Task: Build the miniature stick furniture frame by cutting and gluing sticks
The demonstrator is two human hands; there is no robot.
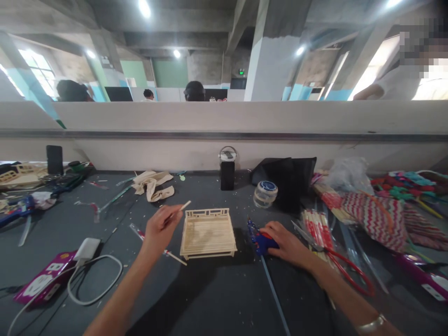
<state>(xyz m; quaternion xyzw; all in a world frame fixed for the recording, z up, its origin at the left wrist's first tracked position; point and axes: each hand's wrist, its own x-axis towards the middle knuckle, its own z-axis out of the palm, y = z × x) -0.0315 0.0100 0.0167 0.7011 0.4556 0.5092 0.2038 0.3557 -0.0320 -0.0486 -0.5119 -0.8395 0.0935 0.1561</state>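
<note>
Between the fingertips of my left hand (161,228) is a short, pale wooden stick (186,204), pointing up and right. Just right of that hand, a small wooden model (209,234) made of thin sticks, with a slatted bed and a railing along its back, stands on the dark table. My right hand (285,243) is closed around a blue hot glue gun (259,240), lying to the right of the model. A translucent glue stick (275,294) trails from the gun toward the front edge.
Scissors (311,238) with red handles lie by bundled sticks (320,228) on the right. A lidded jar (265,194), black bag (290,177) and phone (227,176) stand behind. Crumpled cloth (152,183) and a purple power strip (45,278) with a white cable are leftward.
</note>
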